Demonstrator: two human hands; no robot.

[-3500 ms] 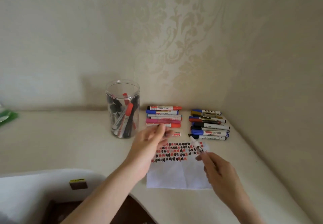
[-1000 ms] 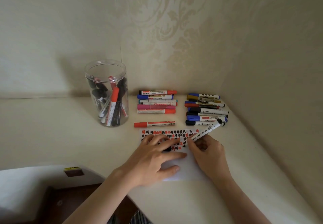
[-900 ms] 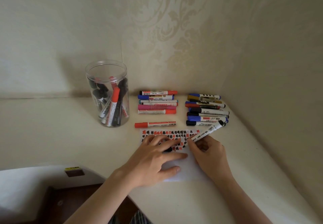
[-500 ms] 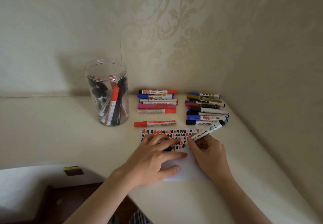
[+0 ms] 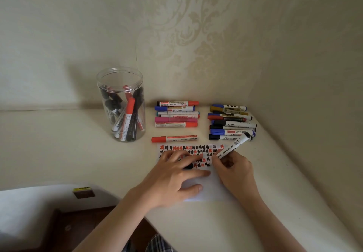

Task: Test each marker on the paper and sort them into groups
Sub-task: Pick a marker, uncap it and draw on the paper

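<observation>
My left hand [image 5: 172, 175] lies flat, fingers spread, pinning the white scribbled paper sheet [image 5: 208, 190]; right-hand fingers [image 5: 225, 158] pinch the white black-ended marker [image 5: 232, 147], tip just past my left fingertips, testing ink.

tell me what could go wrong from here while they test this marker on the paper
The marker in the right hand has its far end over the right pile; a swing might scatter it. The cap under the left hand could roll away. The paper may shift if that hand lifts.
</observation>
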